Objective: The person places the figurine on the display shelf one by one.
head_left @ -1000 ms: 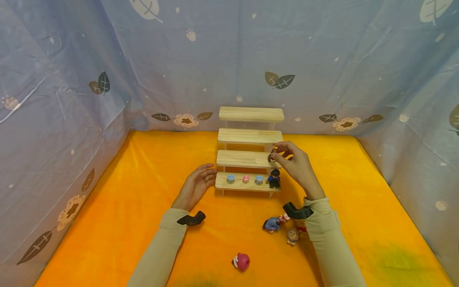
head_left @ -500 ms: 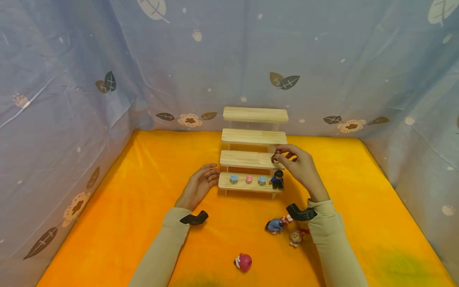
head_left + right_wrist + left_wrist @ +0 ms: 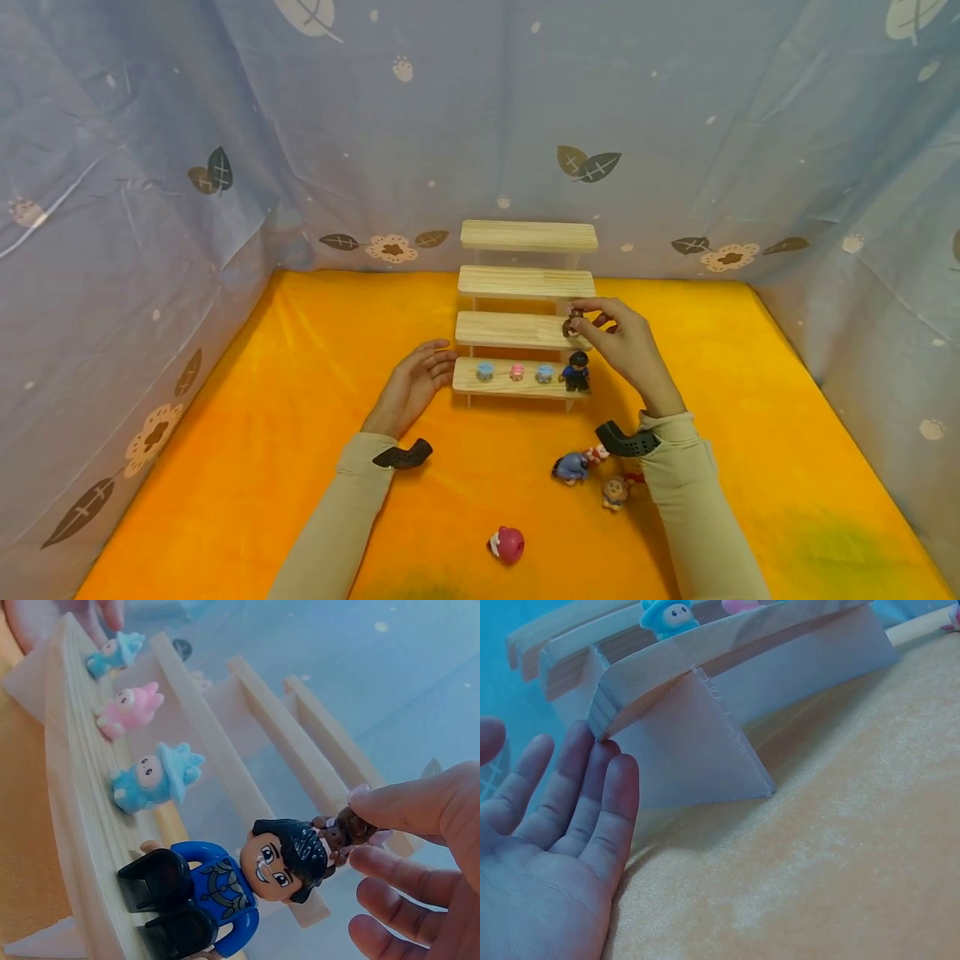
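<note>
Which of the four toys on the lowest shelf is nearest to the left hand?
The blue toy at the left end of the shelf; the other blue toy stands beyond the pink toy, beside the doll.

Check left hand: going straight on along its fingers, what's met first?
Most likely the bottom step, at its left end. The left hand has its fingertips right by that end; depth leaves contact unclear.

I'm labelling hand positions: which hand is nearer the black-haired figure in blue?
Right. The right hand holds a brown figure just above and behind the black-haired figure; the left hand is at the other end of the lowest shelf, beyond three small figures.
</note>
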Action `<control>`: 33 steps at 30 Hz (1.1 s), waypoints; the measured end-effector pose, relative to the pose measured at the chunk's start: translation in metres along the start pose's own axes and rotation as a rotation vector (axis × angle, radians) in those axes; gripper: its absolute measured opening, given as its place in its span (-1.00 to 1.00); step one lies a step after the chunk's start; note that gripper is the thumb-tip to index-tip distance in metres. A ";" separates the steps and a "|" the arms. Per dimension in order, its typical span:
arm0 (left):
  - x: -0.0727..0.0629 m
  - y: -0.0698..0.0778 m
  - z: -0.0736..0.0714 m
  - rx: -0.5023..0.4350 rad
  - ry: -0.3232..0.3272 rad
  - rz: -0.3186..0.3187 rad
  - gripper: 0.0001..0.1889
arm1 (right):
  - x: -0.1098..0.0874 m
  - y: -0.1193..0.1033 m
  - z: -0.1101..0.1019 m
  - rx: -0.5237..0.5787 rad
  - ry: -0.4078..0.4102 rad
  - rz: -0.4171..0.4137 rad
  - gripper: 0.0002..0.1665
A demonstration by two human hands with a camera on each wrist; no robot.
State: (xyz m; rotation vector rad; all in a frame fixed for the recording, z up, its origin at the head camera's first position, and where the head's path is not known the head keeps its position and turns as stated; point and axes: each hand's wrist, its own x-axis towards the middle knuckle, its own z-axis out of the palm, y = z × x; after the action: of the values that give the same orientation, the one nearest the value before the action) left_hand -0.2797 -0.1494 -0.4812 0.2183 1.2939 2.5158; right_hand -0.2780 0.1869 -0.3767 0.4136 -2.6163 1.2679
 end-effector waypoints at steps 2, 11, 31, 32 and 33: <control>0.000 0.000 0.000 0.001 0.006 -0.001 -0.41 | 0.000 -0.001 -0.001 -0.008 0.006 -0.002 -0.61; -0.001 0.001 -0.001 -0.011 0.007 0.000 -0.48 | -0.002 -0.010 -0.007 -0.028 0.055 0.000 -0.59; -0.003 0.001 0.003 -0.001 0.012 -0.011 -0.58 | -0.031 -0.041 -0.034 -0.003 0.071 -0.056 -0.64; -0.003 0.002 0.003 0.003 0.011 -0.011 -0.56 | -0.033 -0.042 -0.036 -0.007 0.069 -0.061 -0.65; -0.003 0.002 0.003 0.005 0.010 -0.011 -0.54 | -0.036 -0.042 -0.037 -0.011 0.067 -0.068 -0.66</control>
State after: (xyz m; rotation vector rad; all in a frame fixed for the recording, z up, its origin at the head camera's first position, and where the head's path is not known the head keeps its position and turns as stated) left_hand -0.2765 -0.1493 -0.4782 0.1996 1.3011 2.5080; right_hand -0.2280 0.1972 -0.3338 0.4463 -2.5311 1.2236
